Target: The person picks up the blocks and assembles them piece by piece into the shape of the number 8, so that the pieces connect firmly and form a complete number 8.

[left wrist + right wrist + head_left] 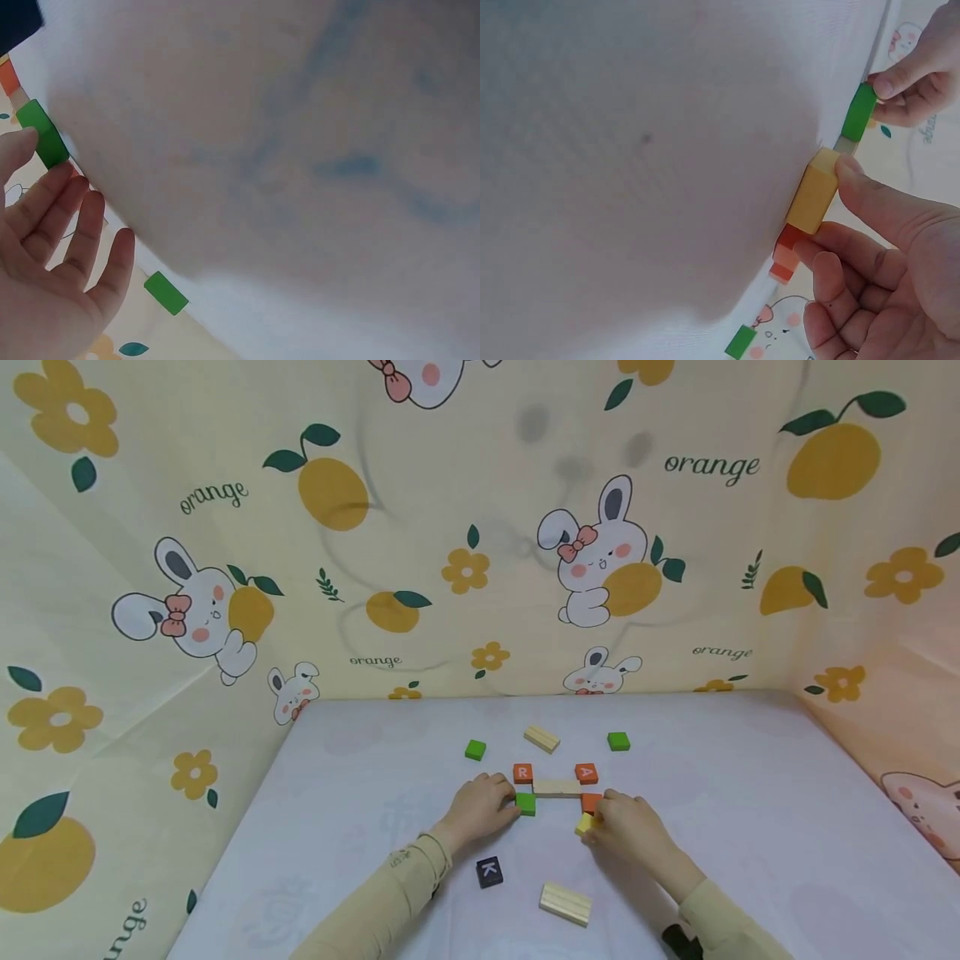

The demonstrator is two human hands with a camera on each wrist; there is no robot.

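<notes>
My left hand (478, 807) pinches a green block (527, 805) between thumb and fingertips, at the near left corner of a small arrangement. A yellow block (812, 196) is between the thumb and index finger of my right hand (632, 833), close against an orange block (590, 802) at the near right corner. Between the corners lies a pale wooden plank (557, 788). Two orange letter blocks, an R block (522, 773) and an A block (587, 773), mark its far side. The right fingers partly cover the yellow and orange blocks in the head view.
Farther back lie a green block (476, 750), a wooden plank (542, 739) and another green block (618, 741). Nearer me are a black K block (490, 872) and a grooved wooden plank (566, 904). Patterned cloth (465, 635) rises behind the white table (360, 752).
</notes>
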